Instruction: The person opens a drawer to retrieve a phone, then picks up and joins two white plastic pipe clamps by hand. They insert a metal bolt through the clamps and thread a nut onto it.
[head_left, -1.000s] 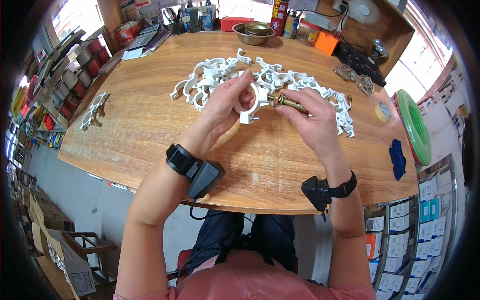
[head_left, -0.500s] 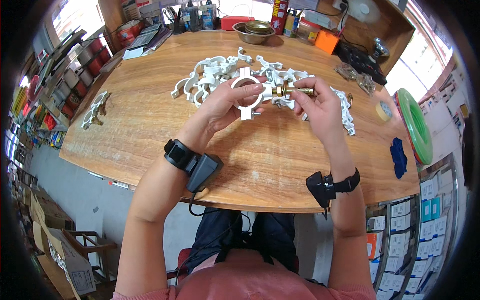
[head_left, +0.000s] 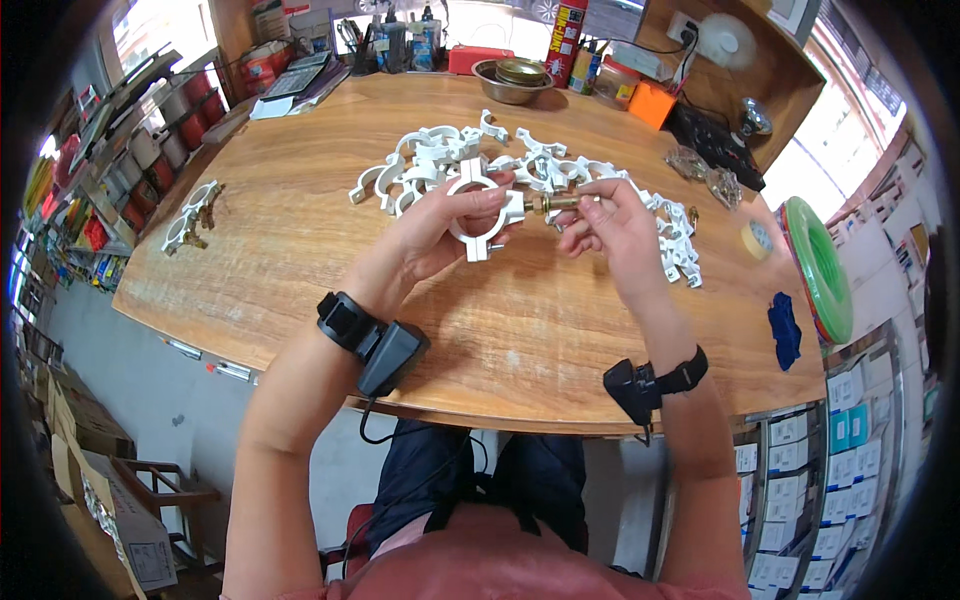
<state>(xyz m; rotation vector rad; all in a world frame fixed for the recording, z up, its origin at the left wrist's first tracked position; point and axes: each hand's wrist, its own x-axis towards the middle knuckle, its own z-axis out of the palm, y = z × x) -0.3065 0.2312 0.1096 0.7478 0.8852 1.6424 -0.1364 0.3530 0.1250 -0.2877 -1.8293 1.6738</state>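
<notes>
A white ring-shaped pipe clamp [head_left: 515, 208] is gripped by my left hand [head_left: 425, 232], the thumb lying across the ring and the fingers behind it. A brass-coloured expansion bolt [head_left: 545, 204] sticks out sideways from the boss on the clamp's right. My right hand [head_left: 622, 225] pinches the bolt's far end between thumb and forefinger, its other fingers loosely curled. Beyond both hands lie several more white clamps [head_left: 430, 148] in a loose heap. Further white clamps [head_left: 680, 245] spread to the right of my right hand.
White clamps with brass-coloured bolts [head_left: 190, 217] lie at the table's left. Metal bowls [head_left: 512, 90], a red spray can [head_left: 566, 40] and an orange box [head_left: 651, 104] stand along the back. At right are a tape roll [head_left: 757, 240], a blue cloth [head_left: 784, 330] and green coiled hose [head_left: 820, 270].
Both hands, with the clamp and bolt, sit slightly further left and lower in the picture. My right fingers have changed their hold on the bolt, and more of the hand is uncurled.
</notes>
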